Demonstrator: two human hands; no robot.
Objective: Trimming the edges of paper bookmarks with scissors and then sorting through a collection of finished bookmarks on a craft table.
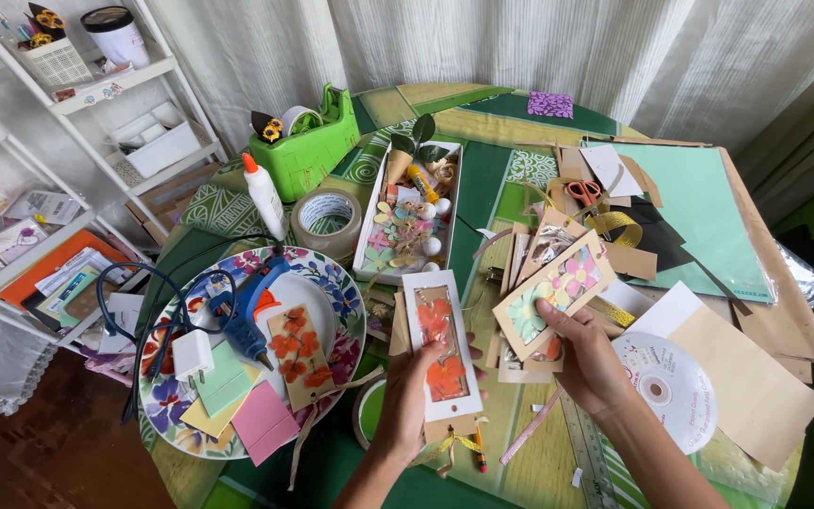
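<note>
i see the left hand (405, 401) grasping a white-framed card (439, 344), right of the floral plate (346, 292). the right hand (584, 353) grips a pastel card (553, 292), farther right.

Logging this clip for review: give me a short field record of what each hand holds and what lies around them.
Setting: round craft table seen from above
Left hand: holds a white-framed card with orange pressed flowers, upright
Right hand: holds a brown card with pastel flowers, tilted
Left of hands: floral plate carrying a blue glue gun, a flower card and coloured paper pads
Behind: white tray of craft bits, tape roll, green tape dispenser, glue bottle
Right: disc, scissors, green paper sheet
</note>
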